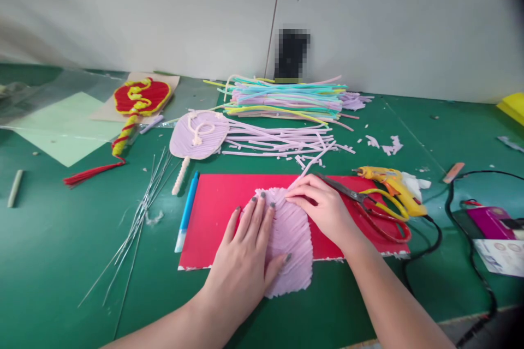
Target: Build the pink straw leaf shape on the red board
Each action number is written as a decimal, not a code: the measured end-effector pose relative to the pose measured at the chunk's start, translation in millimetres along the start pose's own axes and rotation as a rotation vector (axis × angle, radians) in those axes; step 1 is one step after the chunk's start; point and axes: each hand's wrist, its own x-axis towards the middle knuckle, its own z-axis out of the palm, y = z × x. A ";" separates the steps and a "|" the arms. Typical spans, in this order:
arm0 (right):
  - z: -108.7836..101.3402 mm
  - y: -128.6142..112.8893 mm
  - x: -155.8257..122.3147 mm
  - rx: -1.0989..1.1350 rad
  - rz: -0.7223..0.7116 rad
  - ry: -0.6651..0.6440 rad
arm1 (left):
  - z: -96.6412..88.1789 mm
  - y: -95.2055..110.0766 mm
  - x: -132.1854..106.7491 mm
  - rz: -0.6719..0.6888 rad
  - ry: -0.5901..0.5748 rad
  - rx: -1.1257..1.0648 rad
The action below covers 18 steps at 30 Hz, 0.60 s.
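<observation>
A pale purple fan-shaped piece made of pipe cleaners [291,240] lies on a red sheet [216,212] on the green table. My left hand [245,256] rests flat on the piece's left side, fingers spread and stretched out. My right hand [323,204] sits at the piece's upper right edge with its fingers pinched on a pale purple pipe cleaner [315,162] that runs up and to the right.
Red-and-yellow scissors [370,207] and a yellow glue gun [393,185] lie right of my hand, with black cable [450,212]. A blue pen [187,210], thin wires [139,218], a finished purple fan [199,135], a red-yellow fan [141,97] and bundled pipe cleaners [286,101] lie behind.
</observation>
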 end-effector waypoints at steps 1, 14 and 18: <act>0.1 -0.6 0.0 -0.009 0.003 -0.003 | 0.0 0.0 0.2 -0.002 0.000 -0.001; -3.6 -5.6 1.9 0.024 0.039 -0.063 | 0.2 -0.1 -2.0 -0.009 0.022 -0.007; -0.9 -6.7 2.1 -0.013 0.026 -0.033 | 2.4 -0.8 -3.9 -0.016 0.030 -0.023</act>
